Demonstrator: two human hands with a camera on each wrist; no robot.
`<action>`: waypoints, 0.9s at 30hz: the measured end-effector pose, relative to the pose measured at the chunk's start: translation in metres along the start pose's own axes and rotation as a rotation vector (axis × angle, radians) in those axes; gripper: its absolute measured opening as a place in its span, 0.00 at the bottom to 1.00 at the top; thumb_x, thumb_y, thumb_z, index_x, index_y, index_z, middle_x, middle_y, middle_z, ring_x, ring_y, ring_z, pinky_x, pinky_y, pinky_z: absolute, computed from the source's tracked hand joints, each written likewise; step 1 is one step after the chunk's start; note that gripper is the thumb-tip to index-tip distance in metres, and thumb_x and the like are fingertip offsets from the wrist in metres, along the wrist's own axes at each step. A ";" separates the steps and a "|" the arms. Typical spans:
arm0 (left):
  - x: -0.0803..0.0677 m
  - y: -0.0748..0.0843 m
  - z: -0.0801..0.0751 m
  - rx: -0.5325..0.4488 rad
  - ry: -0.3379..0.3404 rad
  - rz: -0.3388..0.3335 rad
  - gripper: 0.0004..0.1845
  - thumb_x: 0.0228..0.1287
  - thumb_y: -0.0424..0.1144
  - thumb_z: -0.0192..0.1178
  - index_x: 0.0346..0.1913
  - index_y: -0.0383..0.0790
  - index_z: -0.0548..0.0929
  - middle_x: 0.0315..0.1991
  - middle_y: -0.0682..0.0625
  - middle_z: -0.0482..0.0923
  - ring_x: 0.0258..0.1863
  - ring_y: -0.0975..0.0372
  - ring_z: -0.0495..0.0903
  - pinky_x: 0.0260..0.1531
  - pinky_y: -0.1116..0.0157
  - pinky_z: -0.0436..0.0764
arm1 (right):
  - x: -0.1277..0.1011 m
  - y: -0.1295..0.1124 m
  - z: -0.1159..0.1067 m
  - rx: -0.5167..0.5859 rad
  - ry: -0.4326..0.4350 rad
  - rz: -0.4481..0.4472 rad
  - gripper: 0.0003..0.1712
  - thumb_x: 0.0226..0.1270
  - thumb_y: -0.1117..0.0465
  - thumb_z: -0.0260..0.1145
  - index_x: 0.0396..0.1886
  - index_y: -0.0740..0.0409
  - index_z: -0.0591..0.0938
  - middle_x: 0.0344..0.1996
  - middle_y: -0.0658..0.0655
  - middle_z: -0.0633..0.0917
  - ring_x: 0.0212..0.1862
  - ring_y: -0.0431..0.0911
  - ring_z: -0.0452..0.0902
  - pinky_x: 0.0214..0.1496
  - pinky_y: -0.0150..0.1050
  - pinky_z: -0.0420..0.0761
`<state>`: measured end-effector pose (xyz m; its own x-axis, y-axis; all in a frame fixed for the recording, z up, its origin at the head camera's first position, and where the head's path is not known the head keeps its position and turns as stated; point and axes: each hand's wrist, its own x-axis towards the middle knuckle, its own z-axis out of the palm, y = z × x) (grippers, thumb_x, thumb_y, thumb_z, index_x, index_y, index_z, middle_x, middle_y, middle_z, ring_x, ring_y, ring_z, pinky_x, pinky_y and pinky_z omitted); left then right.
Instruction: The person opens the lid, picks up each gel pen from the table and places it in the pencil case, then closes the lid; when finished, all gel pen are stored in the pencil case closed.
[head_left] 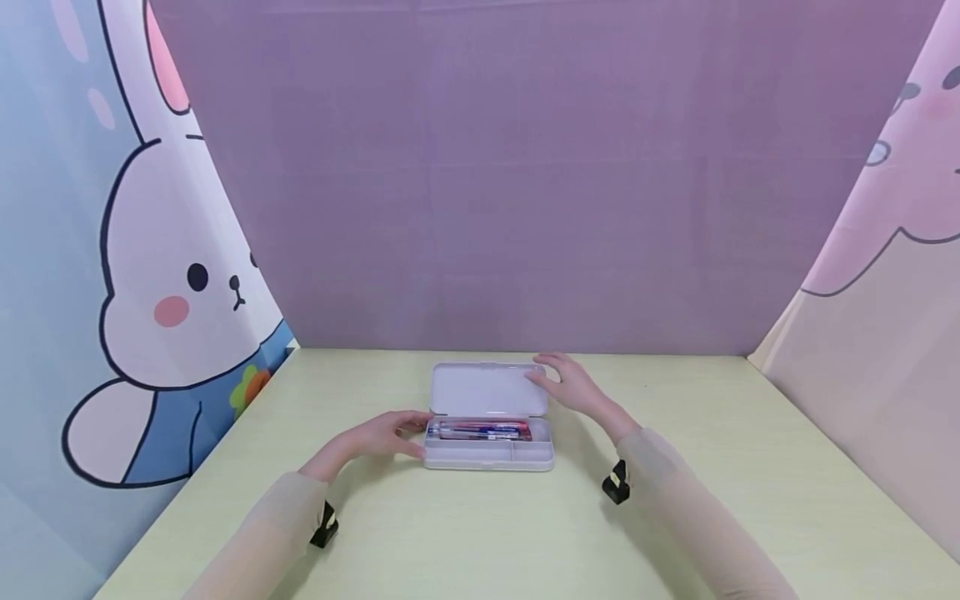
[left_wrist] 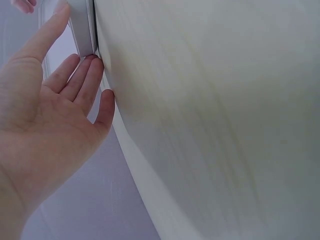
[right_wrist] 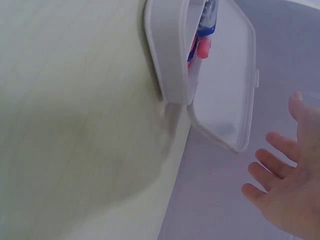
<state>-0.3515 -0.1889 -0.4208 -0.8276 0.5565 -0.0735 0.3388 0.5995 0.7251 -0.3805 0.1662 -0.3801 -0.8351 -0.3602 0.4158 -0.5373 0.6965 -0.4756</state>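
A white pencil case [head_left: 468, 454] lies with its lid [head_left: 487, 390] swung back. Several pens [head_left: 483, 431], red and blue among them, sit in its rear compartment. My left hand [head_left: 378, 435] is at the case's left end, thumb near the front corner and fingers toward the hinge. In the left wrist view, its fingertips [left_wrist: 92, 62] meet the end of the case, fingers nearly straight. My right hand [head_left: 573, 383] hovers by the lid's upper right corner, fingers spread and holding nothing. The right wrist view shows a gap between this hand [right_wrist: 290, 175] and the lid [right_wrist: 227, 80].
The case stands on a pale yellow table [head_left: 480, 533]. Behind rises a purple cloth backdrop [head_left: 480, 183]. Cartoon-printed cloths hang at the left [head_left: 180, 225] and right [head_left: 885, 333] sides. The front compartments of the case look bare. Black wrist bands [head_left: 617, 483] sit on both sleeves.
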 end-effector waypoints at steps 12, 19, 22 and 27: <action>0.001 -0.001 0.001 -0.003 0.011 -0.002 0.38 0.55 0.46 0.68 0.67 0.39 0.66 0.64 0.40 0.68 0.62 0.47 0.69 0.63 0.46 0.66 | -0.001 0.014 0.002 0.000 -0.158 0.135 0.38 0.69 0.49 0.57 0.67 0.72 0.62 0.65 0.71 0.67 0.67 0.64 0.61 0.69 0.56 0.62; 0.000 0.003 0.002 0.035 0.014 0.011 0.38 0.55 0.46 0.67 0.67 0.39 0.66 0.65 0.40 0.68 0.62 0.46 0.68 0.63 0.45 0.65 | -0.005 0.011 0.000 0.027 -0.157 0.147 0.33 0.69 0.54 0.57 0.65 0.72 0.64 0.62 0.72 0.70 0.62 0.64 0.68 0.64 0.55 0.68; -0.001 0.005 0.002 0.038 0.016 0.006 0.37 0.55 0.46 0.67 0.67 0.39 0.66 0.65 0.40 0.68 0.62 0.46 0.68 0.63 0.45 0.65 | -0.006 0.009 -0.003 0.032 -0.137 0.136 0.32 0.69 0.54 0.57 0.64 0.72 0.65 0.60 0.72 0.73 0.60 0.63 0.70 0.63 0.56 0.70; -0.002 0.005 0.002 0.044 0.016 0.000 0.37 0.55 0.45 0.67 0.67 0.39 0.67 0.64 0.40 0.69 0.62 0.46 0.68 0.63 0.44 0.65 | -0.008 0.007 -0.007 0.067 -0.132 0.129 0.30 0.69 0.56 0.57 0.64 0.70 0.66 0.56 0.71 0.77 0.58 0.62 0.73 0.61 0.55 0.72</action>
<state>-0.3469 -0.1854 -0.4185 -0.8347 0.5471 -0.0626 0.3573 0.6246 0.6945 -0.3766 0.1780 -0.3817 -0.9034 -0.3520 0.2448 -0.4278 0.7011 -0.5705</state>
